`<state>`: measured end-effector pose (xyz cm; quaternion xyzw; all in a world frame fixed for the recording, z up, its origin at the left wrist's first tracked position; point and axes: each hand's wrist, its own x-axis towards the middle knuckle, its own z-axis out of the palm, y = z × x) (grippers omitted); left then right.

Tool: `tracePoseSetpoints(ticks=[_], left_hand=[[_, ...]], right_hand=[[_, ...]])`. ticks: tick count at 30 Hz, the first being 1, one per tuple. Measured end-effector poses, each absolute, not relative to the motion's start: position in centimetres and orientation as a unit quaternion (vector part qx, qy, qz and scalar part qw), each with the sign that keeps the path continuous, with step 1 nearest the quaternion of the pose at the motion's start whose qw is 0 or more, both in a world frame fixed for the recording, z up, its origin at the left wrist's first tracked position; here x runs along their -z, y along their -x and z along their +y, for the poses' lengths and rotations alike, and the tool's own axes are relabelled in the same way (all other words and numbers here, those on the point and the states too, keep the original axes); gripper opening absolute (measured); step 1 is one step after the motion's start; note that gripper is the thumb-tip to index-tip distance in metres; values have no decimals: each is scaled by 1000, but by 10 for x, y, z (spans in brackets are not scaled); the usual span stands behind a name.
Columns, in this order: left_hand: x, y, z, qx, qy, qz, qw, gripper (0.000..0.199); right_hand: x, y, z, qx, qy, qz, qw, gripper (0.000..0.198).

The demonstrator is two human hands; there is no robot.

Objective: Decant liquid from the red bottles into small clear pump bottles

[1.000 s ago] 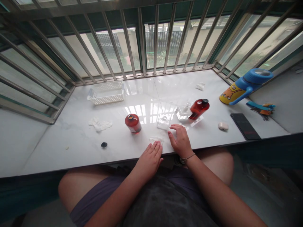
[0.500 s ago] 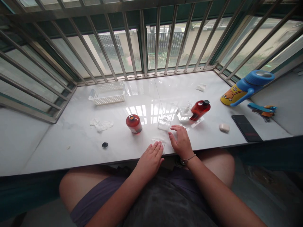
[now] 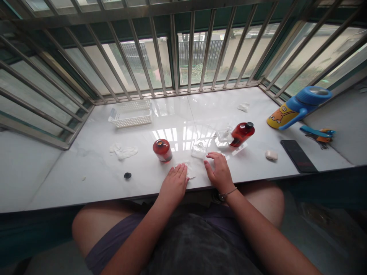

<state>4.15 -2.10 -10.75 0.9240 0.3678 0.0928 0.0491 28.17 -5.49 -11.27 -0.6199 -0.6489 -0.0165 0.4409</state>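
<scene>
My left hand (image 3: pixel 175 181) lies flat, fingers stretched, pressing a white tissue (image 3: pixel 185 168) onto the white tabletop (image 3: pixel 100 187). Part of the tissue is hidden under the fingers. My right hand (image 3: pixel 219 170) rests on the table with its fingers apart and curved, holding nothing. Just beyond its fingertips is a clear square piece (image 3: pixel 199 148) with a round fitting on top. An uncapped red-brown bottle (image 3: pixel 162 151) stands upright to the left of the tissue. A black cap (image 3: pixel 127 175) lies farther left.
A capped red bottle (image 3: pixel 242 134) stands beside clear plastic parts (image 3: pixel 224 137). Rightward are an earbud case (image 3: pixel 271 155), a phone (image 3: pixel 298 156), a blue-and-yellow flask (image 3: pixel 298 107) and a blue-and-orange strap (image 3: pixel 318 133). A white basket (image 3: pixel 132 121) and crumpled tissue (image 3: pixel 123 151) are left. Metal bars line the back.
My left hand has slid the tissue leftward along the table, nearer the uncapped bottle. My right hand stays where it was.
</scene>
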Motion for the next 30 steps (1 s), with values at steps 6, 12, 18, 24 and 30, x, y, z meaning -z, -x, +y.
tracePoseSetpoints(ticks=[6,12,18,24,30], left_hand=[[109,-4,-18,-103,-881,462,17,52],[107,54,-16,-84,-816,571,-24,50],[113,39,-29,-95,-822,562,-2,52],[112,-24,-48,-143,-890,426,72,52],[112,-58,-55,-130,-959,235,86,46]], right_hand=[[114,-282,-55,16,620,-646,444,23],[114,-282,-55,16,620,-650,439,22],[114,-282,-55,22,626,-645,439,22],[114,-282,-55,25,622,-647,440,22],[116,-282,-55,25,625,-645,438,21]])
